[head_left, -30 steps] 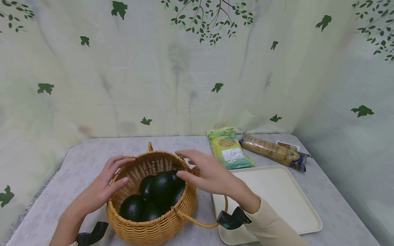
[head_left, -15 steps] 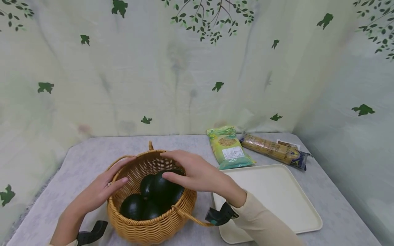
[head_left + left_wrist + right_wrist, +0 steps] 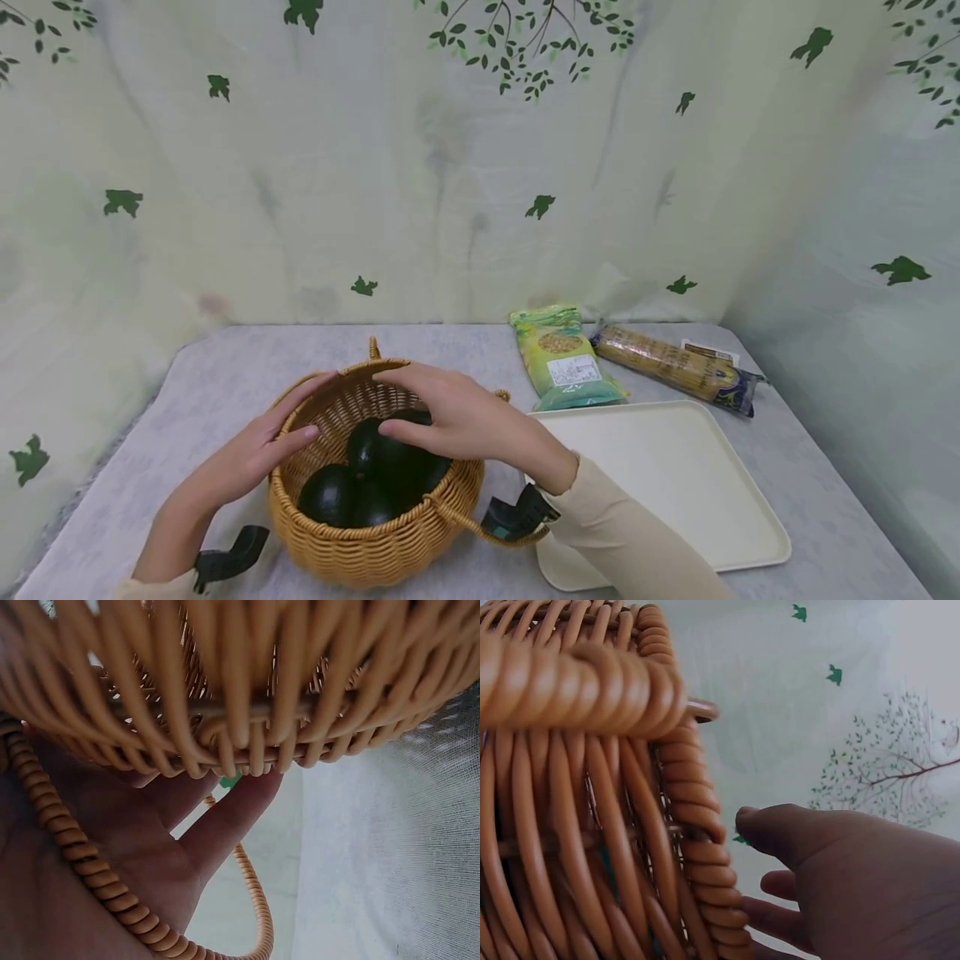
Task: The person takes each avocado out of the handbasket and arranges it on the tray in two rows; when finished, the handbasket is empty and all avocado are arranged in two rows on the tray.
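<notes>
A round wicker basket (image 3: 375, 557) stands at the front of the table with several glossy dark green avocados (image 3: 326, 495) inside. My left hand (image 3: 243, 454) lies against the basket's left rim, fingers fairly straight and thumb over the opening. In the left wrist view those fingers reach to the woven side, and a looped handle (image 3: 112, 894) crosses in front of the palm. Above the avocados, my right hand (image 3: 468, 421) hovers with extended fingers and partly hides them; it holds nothing. The right wrist view shows its thumb and fingers beyond the basket rim (image 3: 697, 795).
Right of the basket lies a cream tray (image 3: 675, 475). Behind it are a green-yellow bag (image 3: 561, 358) with a white label and a long clear packet of spaghetti (image 3: 667, 362). A leaf-patterned curtain (image 3: 450, 167) borders the table's back and sides.
My right hand has moved left from the basket's right rim to above the avocados. The left hand keeps its place at the left rim. The head view has shifted slightly.
</notes>
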Motion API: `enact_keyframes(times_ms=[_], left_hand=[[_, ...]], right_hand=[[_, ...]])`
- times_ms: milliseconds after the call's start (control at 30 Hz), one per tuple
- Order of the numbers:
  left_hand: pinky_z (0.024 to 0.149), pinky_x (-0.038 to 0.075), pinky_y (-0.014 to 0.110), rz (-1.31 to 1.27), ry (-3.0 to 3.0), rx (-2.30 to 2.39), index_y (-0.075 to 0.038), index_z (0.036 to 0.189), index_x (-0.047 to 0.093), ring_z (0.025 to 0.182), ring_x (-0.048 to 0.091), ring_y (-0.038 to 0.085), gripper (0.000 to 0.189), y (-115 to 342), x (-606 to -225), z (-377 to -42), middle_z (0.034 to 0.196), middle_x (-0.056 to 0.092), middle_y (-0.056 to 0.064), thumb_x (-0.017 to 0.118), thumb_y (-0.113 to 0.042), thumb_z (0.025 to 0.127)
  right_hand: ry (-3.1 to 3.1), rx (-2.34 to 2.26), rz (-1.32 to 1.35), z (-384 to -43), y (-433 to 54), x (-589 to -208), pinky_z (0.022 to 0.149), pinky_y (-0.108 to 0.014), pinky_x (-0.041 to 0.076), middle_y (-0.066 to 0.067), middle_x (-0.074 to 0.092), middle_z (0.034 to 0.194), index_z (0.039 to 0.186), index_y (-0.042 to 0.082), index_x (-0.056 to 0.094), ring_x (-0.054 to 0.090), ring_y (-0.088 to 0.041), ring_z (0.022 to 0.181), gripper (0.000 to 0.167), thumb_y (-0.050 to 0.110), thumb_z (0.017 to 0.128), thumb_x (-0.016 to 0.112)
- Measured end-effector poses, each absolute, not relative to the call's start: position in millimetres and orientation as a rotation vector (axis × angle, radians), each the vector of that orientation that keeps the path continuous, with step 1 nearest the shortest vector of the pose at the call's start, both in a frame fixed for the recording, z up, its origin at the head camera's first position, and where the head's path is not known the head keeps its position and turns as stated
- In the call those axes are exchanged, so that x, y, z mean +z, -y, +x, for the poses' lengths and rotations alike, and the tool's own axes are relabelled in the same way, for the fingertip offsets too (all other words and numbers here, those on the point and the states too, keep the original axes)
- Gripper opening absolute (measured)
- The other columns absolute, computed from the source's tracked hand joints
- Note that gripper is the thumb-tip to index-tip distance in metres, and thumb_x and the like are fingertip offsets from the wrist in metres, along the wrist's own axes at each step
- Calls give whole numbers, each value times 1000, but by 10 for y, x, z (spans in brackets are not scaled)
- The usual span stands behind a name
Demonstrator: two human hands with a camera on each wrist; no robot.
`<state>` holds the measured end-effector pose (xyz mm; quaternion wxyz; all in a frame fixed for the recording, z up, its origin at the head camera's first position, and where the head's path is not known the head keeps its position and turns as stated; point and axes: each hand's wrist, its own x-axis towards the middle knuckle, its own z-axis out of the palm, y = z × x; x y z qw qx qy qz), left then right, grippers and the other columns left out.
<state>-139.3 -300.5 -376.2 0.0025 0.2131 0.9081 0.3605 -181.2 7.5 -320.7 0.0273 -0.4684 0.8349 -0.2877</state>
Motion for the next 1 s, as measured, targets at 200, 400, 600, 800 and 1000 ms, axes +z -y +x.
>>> enact_keyframes(times_ms=[200,400,600,800,1000], left_hand=[[106,41,26,665,-2854,1132,-38,164,22,140,34,-6,65,3007,-3795,-1377,165,31,0,48,-19,107],[107,35,70,659,-2825,1191,-37,164,23,144,33,1,65,2983,-3776,-1402,166,29,1,49,-19,107],[105,32,77,673,-2773,1242,-35,164,23,147,33,31,65,2970,-3738,-1424,167,27,7,48,-19,107],[112,39,50,681,-2808,1193,-36,164,23,146,34,13,64,2971,-3742,-1428,167,29,3,48,-18,107],[109,35,23,654,-2834,1167,-39,163,23,144,31,-3,64,2993,-3773,-1411,166,29,-2,47,-19,108]], right_hand=[[-2588,-760,-1440,-1797,5,-3230,111,-31,44,-2,55,152,154,12,47,53,-14,138,61,41,102,62],[-2640,-601,-1412,-1809,70,-3209,109,-33,46,-4,57,150,153,11,49,56,-16,134,63,42,101,65],[-2678,-438,-1345,-1793,115,-3194,106,-34,49,-5,57,150,154,12,49,59,-17,132,65,44,100,66],[-2709,-278,-1309,-1771,165,-3207,108,-34,48,-6,57,150,154,12,49,58,-19,133,68,45,98,68],[-2729,-182,-1307,-1772,204,-3224,103,-33,50,-3,64,141,148,11,55,64,-18,124,67,45,94,73]])
